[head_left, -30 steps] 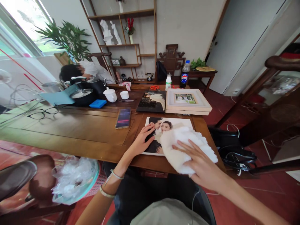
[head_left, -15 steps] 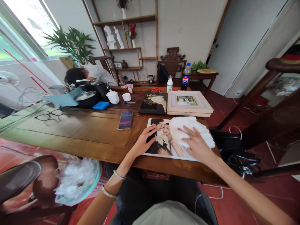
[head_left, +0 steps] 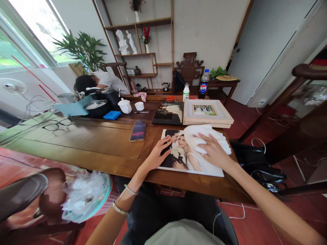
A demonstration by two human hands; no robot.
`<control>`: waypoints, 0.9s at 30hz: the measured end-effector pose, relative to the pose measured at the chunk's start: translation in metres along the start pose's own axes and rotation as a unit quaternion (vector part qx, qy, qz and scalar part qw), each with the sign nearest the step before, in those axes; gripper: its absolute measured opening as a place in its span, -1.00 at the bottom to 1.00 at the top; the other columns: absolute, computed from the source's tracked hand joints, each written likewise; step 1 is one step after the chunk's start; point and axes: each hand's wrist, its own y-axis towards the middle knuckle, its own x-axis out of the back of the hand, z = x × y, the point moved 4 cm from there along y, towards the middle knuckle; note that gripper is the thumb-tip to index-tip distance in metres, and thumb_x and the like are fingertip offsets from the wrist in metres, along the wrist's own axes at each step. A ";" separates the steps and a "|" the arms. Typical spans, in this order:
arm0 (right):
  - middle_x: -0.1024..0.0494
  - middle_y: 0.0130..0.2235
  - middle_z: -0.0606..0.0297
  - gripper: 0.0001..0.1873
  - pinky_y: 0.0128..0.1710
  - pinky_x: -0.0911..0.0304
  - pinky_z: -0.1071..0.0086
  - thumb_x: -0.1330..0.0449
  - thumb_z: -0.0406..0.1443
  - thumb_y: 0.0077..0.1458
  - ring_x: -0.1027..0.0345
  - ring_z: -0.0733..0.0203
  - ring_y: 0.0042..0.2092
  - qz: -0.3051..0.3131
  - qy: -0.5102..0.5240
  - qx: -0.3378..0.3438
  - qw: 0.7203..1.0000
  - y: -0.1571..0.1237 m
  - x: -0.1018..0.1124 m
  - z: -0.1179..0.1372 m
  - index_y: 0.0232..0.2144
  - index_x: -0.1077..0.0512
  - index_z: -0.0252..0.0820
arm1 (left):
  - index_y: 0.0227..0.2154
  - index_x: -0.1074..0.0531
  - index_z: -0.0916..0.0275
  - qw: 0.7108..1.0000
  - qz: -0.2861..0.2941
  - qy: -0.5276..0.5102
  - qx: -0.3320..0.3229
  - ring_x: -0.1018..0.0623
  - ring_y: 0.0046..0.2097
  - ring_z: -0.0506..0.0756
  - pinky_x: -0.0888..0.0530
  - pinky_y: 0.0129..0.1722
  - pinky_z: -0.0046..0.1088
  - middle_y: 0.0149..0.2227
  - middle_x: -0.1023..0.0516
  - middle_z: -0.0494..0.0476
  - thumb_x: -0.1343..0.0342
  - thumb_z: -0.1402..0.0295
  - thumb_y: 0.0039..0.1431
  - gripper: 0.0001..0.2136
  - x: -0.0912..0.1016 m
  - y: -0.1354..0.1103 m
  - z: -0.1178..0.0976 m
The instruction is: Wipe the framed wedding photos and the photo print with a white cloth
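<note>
Left hand: the left hand (head_left: 158,153) lies over the left edge of the photo panel (head_left: 180,154), fingers slightly spread, tips resting on the picture.
Right hand: the right hand (head_left: 214,151) is spread wide on top of the white cloth (head_left: 195,134); whether it pinches any of the fabric, I cannot tell.
Photo panel: flat on the table (head_left: 107,146), near its right front corner; a narrow strip of wood shows along the near edge.
Cloth: covers the panel's far right corner and hangs past its right side, close to the table's right edge.
Far side: the dark picture (head_left: 163,114) and the boxed frame (head_left: 222,114) sit side by side just beyond the panel, leaving a slim gap behind it; cloth and frame come close, contact unclear.
Left side: some wood lies between panel and phone (head_left: 138,131); a much broader stretch runs from phone to glasses (head_left: 57,125).
Back edge: white bottle (head_left: 186,92) and cola bottle (head_left: 203,85) stand behind the frame.
</note>
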 end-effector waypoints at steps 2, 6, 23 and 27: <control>-0.26 0.21 0.05 -0.59 0.18 0.12 -0.20 -0.04 -0.52 -0.12 0.03 -0.09 0.27 -0.017 -0.022 -0.026 0.999 0.011 -0.001 -0.010 -0.21 -0.50 -0.22 | 0.19 -0.22 0.08 1.000 0.002 -0.003 0.002 -0.13 0.30 0.16 -0.12 0.27 -0.10 0.25 -0.21 0.17 0.06 0.31 0.29 -0.60 -0.001 -0.001 0.002; -0.22 0.24 0.08 -0.59 0.19 0.22 -0.24 -0.08 -0.49 -0.13 0.11 -0.15 0.29 0.001 -0.017 -0.015 1.000 -0.003 -0.004 0.028 -0.20 -0.52 -0.18 | 0.19 -0.20 0.10 1.000 -0.003 -0.020 0.001 -0.13 0.31 0.16 -0.09 0.28 -0.09 0.27 -0.18 0.18 0.09 0.28 0.30 -0.59 -0.001 -0.001 0.007; -0.16 0.27 0.09 -0.65 0.20 0.32 -0.25 -0.18 -0.31 0.03 0.19 -0.29 0.29 0.062 0.006 -0.069 0.996 0.011 -0.018 0.116 -0.08 -0.51 -0.10 | 0.08 -0.36 0.19 0.995 -0.044 -0.086 0.041 -0.24 0.26 0.14 -0.14 0.27 -0.14 0.18 -0.33 0.20 0.18 0.20 0.33 -0.61 0.000 0.002 0.007; -0.14 0.27 0.06 -0.69 0.24 0.34 -0.15 -0.17 -0.34 -0.01 0.22 -0.22 0.31 0.065 0.067 0.020 0.995 -0.016 -0.016 0.149 -0.17 -0.54 -0.17 | 0.10 -0.34 0.21 0.995 -0.048 -0.082 0.026 -0.25 0.25 0.14 -0.18 0.25 -0.13 0.19 -0.31 0.22 0.21 0.25 0.34 -0.62 0.001 0.002 0.004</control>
